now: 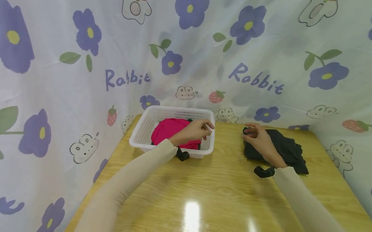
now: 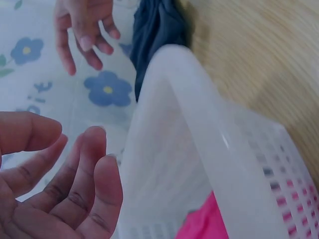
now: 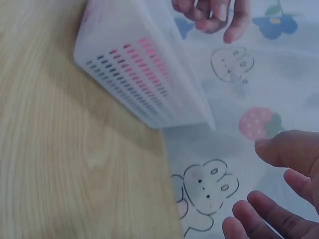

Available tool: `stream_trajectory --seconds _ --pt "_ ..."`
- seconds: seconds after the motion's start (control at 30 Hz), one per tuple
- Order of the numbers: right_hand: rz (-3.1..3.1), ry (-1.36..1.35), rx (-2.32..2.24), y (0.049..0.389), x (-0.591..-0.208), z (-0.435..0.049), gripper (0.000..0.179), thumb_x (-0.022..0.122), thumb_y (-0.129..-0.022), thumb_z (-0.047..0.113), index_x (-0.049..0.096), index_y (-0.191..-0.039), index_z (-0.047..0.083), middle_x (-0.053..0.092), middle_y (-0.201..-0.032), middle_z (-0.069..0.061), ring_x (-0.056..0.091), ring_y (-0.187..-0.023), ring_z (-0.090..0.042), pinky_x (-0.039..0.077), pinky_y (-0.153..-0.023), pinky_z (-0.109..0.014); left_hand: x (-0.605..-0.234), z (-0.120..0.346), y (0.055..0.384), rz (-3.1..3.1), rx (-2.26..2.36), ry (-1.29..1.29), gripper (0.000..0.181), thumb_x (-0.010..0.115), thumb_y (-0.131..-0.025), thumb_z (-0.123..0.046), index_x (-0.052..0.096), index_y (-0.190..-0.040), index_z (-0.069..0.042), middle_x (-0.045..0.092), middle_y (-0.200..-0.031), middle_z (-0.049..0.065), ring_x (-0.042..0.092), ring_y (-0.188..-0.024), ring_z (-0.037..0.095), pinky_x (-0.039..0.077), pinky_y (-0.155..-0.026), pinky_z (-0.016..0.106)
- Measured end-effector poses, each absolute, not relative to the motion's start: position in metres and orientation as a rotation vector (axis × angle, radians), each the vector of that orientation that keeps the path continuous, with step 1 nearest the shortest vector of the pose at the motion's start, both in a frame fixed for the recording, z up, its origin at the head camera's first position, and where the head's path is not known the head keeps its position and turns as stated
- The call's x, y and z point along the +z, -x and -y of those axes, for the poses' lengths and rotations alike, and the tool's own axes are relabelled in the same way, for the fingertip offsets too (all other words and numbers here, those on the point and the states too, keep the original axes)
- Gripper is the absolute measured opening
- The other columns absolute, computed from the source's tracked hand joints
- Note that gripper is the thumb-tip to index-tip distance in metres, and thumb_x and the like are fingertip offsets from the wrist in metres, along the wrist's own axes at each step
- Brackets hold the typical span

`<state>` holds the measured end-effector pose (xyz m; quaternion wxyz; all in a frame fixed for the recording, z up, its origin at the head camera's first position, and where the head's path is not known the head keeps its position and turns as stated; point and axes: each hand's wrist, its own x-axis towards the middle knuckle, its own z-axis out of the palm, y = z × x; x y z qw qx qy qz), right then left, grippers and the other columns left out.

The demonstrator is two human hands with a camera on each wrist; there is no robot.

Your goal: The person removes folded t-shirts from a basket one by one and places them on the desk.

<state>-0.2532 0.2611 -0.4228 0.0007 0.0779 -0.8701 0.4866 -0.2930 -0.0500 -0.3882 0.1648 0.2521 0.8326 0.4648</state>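
Observation:
A white plastic basket [image 1: 139, 133] with slotted walls stands at the left back of the table, and a bright pink cloth [image 1: 170, 127] lies inside it over something dark green. Above the basket's right side hovers my left hand [image 1: 193, 131], fingers loosely bent and holding nothing. My right hand [image 1: 262, 141] is over the left part of a crumpled black cloth [image 1: 287, 150] on the table. In the right wrist view the thumb and fingers [image 3: 274, 214] of that hand are spread apart with nothing between them. The left wrist view shows the basket's rim [image 2: 199, 109] beside the left hand.
The wooden table [image 1: 202, 185] reaches back to a white curtain [image 1: 200, 62] printed with purple flowers, rabbits and strawberries, which also hangs along both sides. Bare wood lies between the basket and the black cloth. Each wrist wears a small black device [image 1: 182, 154].

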Motion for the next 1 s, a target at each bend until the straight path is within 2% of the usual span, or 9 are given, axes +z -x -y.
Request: stream_trajectory --seconds 0.1,0.23,0.43,0.6,0.8,0.9,1.0 --pt "2.713 -0.272 1.55 0.255 -0.423 -0.251 0.064 0.07 -0.1 0.032 0.042 -0.155 0.013 0.054 -0.14 -0.022 0.058 -0.116 -0.035 0.051 -0.095 -0.052 -0.388 0.062 0.294 -2.345 1.376 -0.681 0.026 0.057 -0.103 -0.01 0.061 -0.128 -0.003 0.068 -0.11 0.019 0.069 -0.09 0.039 0.057 -0.085 0.055" --pt "2.703 -0.309 1.577 0.256 -0.421 -0.238 0.063 0.07 -0.101 0.033 0.042 -0.154 0.013 0.054 -0.14 -0.022 0.059 -0.116 -0.034 0.051 -0.094 -0.051 -0.386 0.078 0.294 -2.346 1.418 -0.655 0.025 0.059 -0.103 -0.009 0.062 -0.127 -0.004 0.067 -0.106 0.018 0.065 -0.096 0.049 0.054 -0.087 0.06" --pt "2.684 -0.355 1.643 0.257 -0.417 -0.218 0.063 0.07 -0.101 0.029 0.042 -0.155 0.014 0.054 -0.139 -0.022 0.058 -0.118 -0.038 0.05 -0.098 -0.057 -0.385 0.103 0.297 -2.371 1.427 -0.614 0.021 0.061 -0.103 -0.011 0.062 -0.124 -0.006 0.065 -0.113 0.025 0.064 -0.098 0.049 0.054 -0.088 0.059" --pt "2.684 -0.346 1.657 0.258 -0.415 -0.201 0.062 0.072 -0.099 0.027 0.044 -0.153 0.017 0.055 -0.138 -0.018 0.059 -0.118 -0.037 0.051 -0.097 -0.057 -0.382 0.123 0.299 -2.388 1.428 -0.54 0.024 0.061 -0.103 -0.012 0.061 -0.126 -0.006 0.063 -0.118 0.029 0.063 -0.1 0.052 0.052 -0.091 0.062" --pt "2.677 -0.368 1.704 0.261 -0.415 -0.184 0.06 0.074 -0.098 0.026 0.046 -0.151 0.022 0.056 -0.138 -0.015 0.06 -0.116 -0.035 0.052 -0.096 -0.059 -0.384 0.143 0.304 -2.451 1.42 -0.491 0.022 0.06 -0.103 -0.011 0.062 -0.125 -0.007 0.063 -0.114 0.03 0.062 -0.101 0.054 0.052 -0.091 0.063" --pt "2.658 -0.412 1.734 0.262 -0.416 -0.175 0.061 0.074 -0.098 0.024 0.046 -0.152 0.019 0.055 -0.137 -0.017 0.06 -0.114 -0.037 0.052 -0.095 -0.06 -0.386 0.153 0.307 -2.469 1.432 -0.464 0.023 0.059 -0.103 -0.009 0.062 -0.125 -0.005 0.064 -0.114 0.03 0.063 -0.1 0.054 0.053 -0.09 0.063" --pt "2.64 -0.452 1.74 0.263 -0.416 -0.166 0.061 0.075 -0.097 0.02 0.047 -0.152 0.014 0.056 -0.135 -0.02 0.061 -0.112 -0.038 0.054 -0.092 -0.056 -0.386 0.163 0.309 -2.503 1.414 -0.451 0.024 0.059 -0.104 -0.011 0.062 -0.126 -0.004 0.064 -0.116 0.029 0.064 -0.099 0.052 0.055 -0.088 0.061"
